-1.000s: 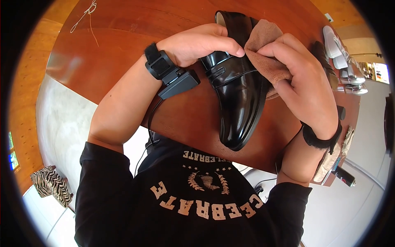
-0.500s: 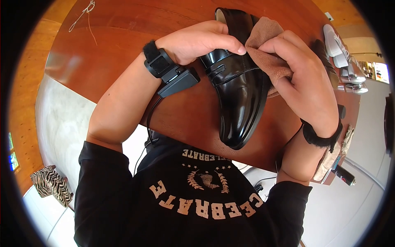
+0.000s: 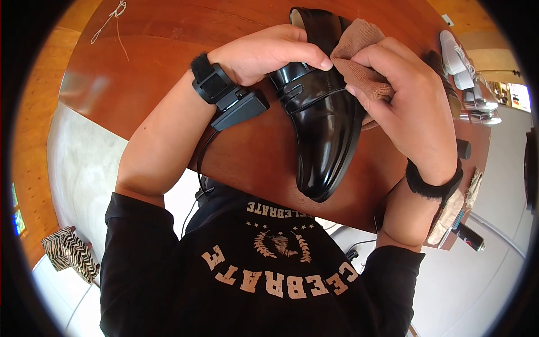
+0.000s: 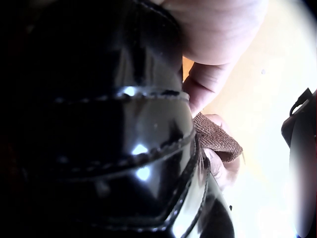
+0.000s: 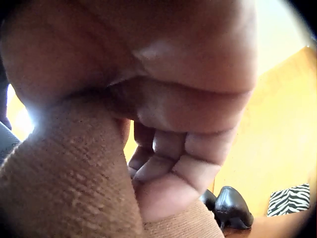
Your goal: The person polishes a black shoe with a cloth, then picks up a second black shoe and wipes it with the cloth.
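Note:
A glossy black shoe is held above the brown table, its toe toward the person. The left hand grips it around the heel end, thumb across the top; its other fingers are hidden. In the right hand a brown ribbed cloth is pinched and bunched against the shoe's side, close to the left thumb tip. The left wrist view shows the shoe's stitched strap and the cloth beside it. From the right wrist, curled fingers press into the cloth.
White sneakers and shiny silver shoes stand at the table's right edge. A dark can lies at the lower right. Thin string lies on the table at upper left. A zebra-patterned item is at lower left.
Both hands and the shoe have shifted slightly up and left in the head view. The right thumb has moved up over the cloth, nearer the shoe's side.

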{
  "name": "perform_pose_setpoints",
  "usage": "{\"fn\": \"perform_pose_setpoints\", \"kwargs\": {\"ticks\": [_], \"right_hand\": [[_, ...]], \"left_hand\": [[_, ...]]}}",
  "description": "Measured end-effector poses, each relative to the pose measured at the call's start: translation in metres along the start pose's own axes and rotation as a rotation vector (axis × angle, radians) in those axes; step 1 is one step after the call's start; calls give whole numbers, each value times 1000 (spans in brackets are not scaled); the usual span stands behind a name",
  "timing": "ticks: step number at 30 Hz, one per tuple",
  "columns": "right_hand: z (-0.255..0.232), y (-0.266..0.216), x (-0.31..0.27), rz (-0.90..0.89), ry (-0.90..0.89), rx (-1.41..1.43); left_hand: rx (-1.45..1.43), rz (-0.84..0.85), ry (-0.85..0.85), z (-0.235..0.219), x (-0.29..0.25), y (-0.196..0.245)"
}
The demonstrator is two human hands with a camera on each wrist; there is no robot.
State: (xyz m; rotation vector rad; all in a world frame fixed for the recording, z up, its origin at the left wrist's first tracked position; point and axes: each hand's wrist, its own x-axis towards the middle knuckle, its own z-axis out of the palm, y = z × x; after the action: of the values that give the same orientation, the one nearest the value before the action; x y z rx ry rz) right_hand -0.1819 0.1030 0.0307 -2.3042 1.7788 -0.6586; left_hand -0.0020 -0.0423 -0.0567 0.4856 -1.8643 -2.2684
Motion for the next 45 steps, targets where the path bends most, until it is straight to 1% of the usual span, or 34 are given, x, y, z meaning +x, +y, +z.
{"fn": "perform_pose_setpoints", "kwargs": {"ticks": [7,10,12,15,18,21,25,28,31,36,42,45], "right_hand": [[1,2,0,16,-16,-38],[2,4,2,-14,-7,-44],[4,7,5,-36,12,-58],[2,10,4,-26,0,49],[-1,8,3,67,-47,151],[-4,12,1,25,-84,72],[-4,12,2,36,-90,47],[-5,14,2,25,-90,32],[-6,14,2,28,-97,28],[-9,16,1,48,-132,25],[-8,13,0,35,-93,16],[-8,11,0,58,-99,18]], "left_hand": [[-19,16,57,3,0,-2],[1,-22,-3,-5,2,-4],[31,-24,0,-7,3,-5],[37,-26,0,-4,2,-2],[14,-6,10,0,1,-1],[19,-12,1,-2,3,-4],[55,-43,8,-5,2,-4],[71,-15,8,-6,5,-8],[98,-26,26,-5,4,-6],[78,-50,-19,-5,4,-4],[59,-40,-38,-4,4,-3],[37,-35,-45,-5,3,-4]]}}
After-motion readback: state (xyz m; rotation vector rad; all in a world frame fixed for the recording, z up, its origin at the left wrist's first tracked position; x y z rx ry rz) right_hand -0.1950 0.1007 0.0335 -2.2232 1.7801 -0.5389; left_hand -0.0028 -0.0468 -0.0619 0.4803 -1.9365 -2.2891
